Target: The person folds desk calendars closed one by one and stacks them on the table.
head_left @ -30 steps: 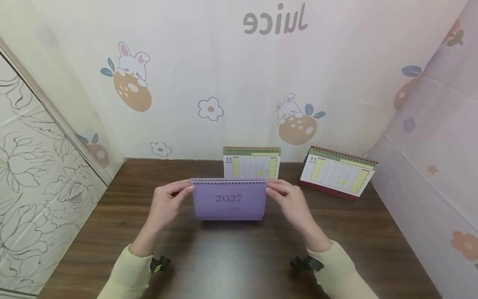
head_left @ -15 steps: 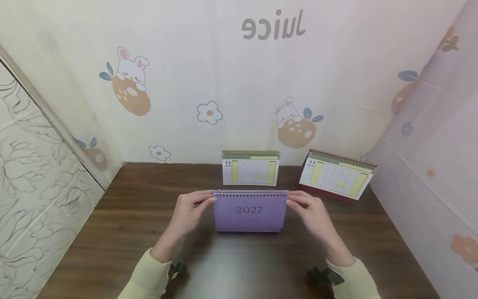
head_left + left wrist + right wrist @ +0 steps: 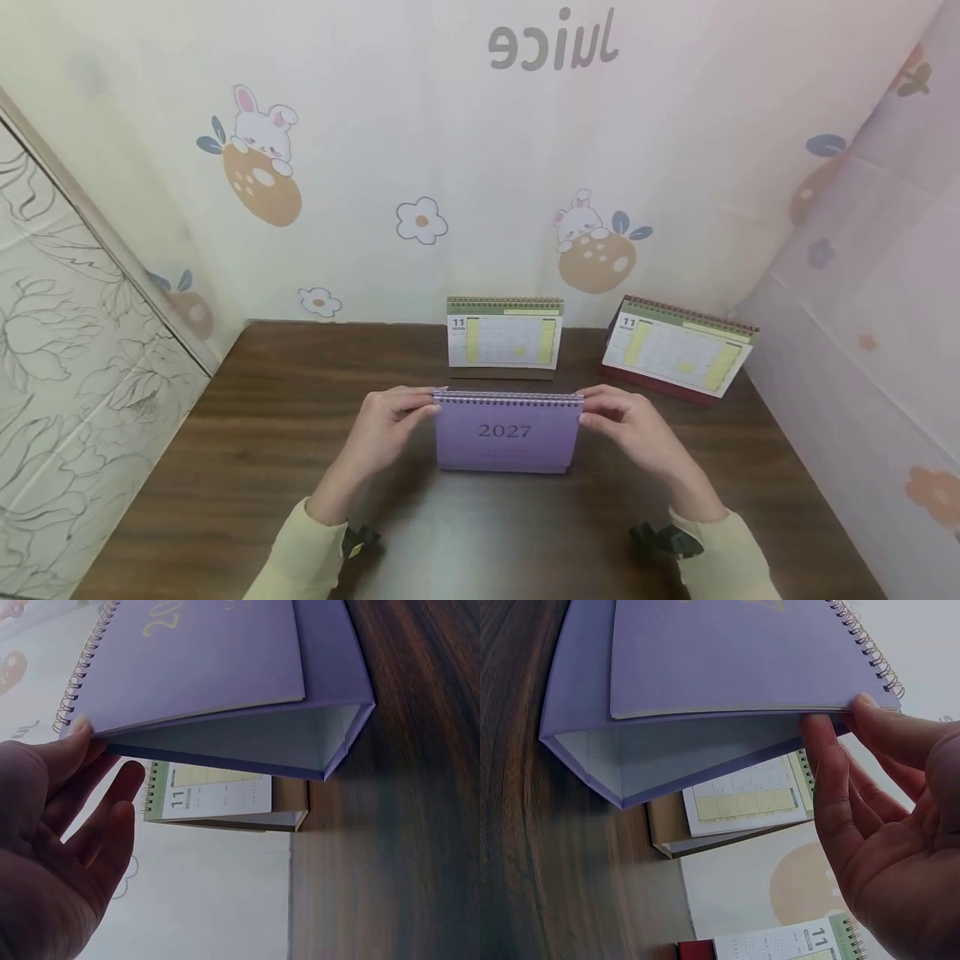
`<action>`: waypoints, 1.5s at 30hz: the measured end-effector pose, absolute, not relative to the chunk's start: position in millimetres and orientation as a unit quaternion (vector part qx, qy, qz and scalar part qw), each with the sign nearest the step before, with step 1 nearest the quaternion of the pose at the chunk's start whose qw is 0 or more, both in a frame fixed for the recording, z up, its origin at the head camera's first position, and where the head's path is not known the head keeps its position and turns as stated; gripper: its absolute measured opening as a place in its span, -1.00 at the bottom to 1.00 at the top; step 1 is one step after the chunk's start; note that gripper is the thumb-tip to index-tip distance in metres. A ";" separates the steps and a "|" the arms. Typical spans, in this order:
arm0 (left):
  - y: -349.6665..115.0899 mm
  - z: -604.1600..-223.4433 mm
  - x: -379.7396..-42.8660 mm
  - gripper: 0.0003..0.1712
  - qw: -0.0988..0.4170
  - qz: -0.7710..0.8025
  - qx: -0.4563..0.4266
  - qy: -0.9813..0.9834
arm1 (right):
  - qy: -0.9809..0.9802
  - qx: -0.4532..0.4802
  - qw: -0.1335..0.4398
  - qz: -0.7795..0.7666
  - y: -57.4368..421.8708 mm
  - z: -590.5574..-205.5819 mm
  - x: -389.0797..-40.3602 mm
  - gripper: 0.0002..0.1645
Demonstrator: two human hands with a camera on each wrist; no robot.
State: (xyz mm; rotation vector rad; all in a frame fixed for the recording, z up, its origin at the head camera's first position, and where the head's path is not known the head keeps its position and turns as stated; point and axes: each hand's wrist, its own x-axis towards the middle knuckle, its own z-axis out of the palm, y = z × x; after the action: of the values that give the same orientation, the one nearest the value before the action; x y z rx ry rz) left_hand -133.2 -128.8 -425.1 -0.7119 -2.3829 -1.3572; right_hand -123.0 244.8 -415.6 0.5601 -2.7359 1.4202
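Observation:
A purple desk calendar (image 3: 504, 442) marked 2027 stands upright like a tent on the dark wooden table, its spiral binding along the top. My left hand (image 3: 386, 425) pinches its upper left corner between thumb and fingers. At the opposite top corner my right hand (image 3: 630, 425) pinches it the same way. Both wrist views show the thumb on the front cover near the rings; the left wrist view (image 3: 225, 667) shows the purple calendar's hollow side with its pale inside. Behind it stands a desk calendar with a brown base (image 3: 502, 373), open at month 11.
A second calendar, with a red base (image 3: 660, 383), stands angled at the back right, also open at 11. The wooden table (image 3: 300, 358) ends at a printed curtain (image 3: 360, 167) behind, with patterned panels at both sides.
Both hands have carried the purple calendar to the right and a little toward me, in front of the brown-based calendar, and lowered it. Over the last half second it has shifted only slightly.

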 end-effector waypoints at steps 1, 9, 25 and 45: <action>-128.9 -425.3 -134.0 -0.88 0.146 -0.473 -0.247 -0.833 | -0.873 0.178 0.001 0.454 245.2 -416.2 -122.8 -0.85; -130.2 -429.2 -137.6 -0.87 0.078 -0.467 -0.215 -0.854 | -0.878 0.174 -0.007 0.445 246.3 -422.4 -124.2 -0.86; -134.2 -445.1 -141.7 -0.91 0.012 -0.456 -0.214 -0.864 | -0.861 0.213 -0.058 0.458 260.7 -437.7 -132.7 -0.85; -137.3 -440.6 -143.9 -0.93 -0.008 -0.404 -0.248 -0.880 | -0.874 0.202 -0.076 0.436 247.8 -439.9 -136.7 -0.92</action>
State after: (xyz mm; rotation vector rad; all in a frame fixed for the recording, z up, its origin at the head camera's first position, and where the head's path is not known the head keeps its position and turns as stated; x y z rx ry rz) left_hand -143.9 -137.3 -440.6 -0.7819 -2.7796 -1.2769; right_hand -136.7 247.8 -439.9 0.6669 -2.8864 1.4384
